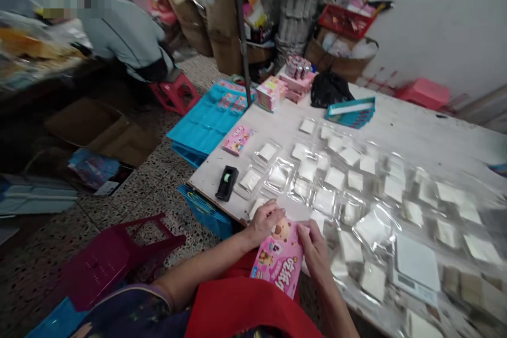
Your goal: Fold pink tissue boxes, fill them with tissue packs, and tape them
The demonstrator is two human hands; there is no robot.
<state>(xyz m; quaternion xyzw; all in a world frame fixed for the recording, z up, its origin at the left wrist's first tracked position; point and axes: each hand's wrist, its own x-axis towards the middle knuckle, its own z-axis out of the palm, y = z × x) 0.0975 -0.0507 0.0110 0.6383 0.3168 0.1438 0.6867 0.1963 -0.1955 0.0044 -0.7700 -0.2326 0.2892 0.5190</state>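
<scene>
A pink cartoon-printed box point(277, 264) is tilted in front of my body, just off the table's near edge. My left hand point(264, 226) has its fingers closed at the box's upper left end. Along the upper right edge, my right hand point(313, 247) grips the box with the thumb on its front face. Just beyond my hands, clear plastic packs point(279, 175) with white blocks inside lie spread over the white table point(428, 127). A black tape dispenser point(227, 183) sits at the table's left edge, and another pink box point(238, 140) lies behind it.
A white scale point(415, 266) stands at right among the packs. Farther back are stacked pink boxes point(271, 93), a black bag point(330, 90) and blue cartons point(352, 112). Blue trays point(209, 116) and a magenta stool point(114, 253) are left. Another person point(122, 31) sits far left.
</scene>
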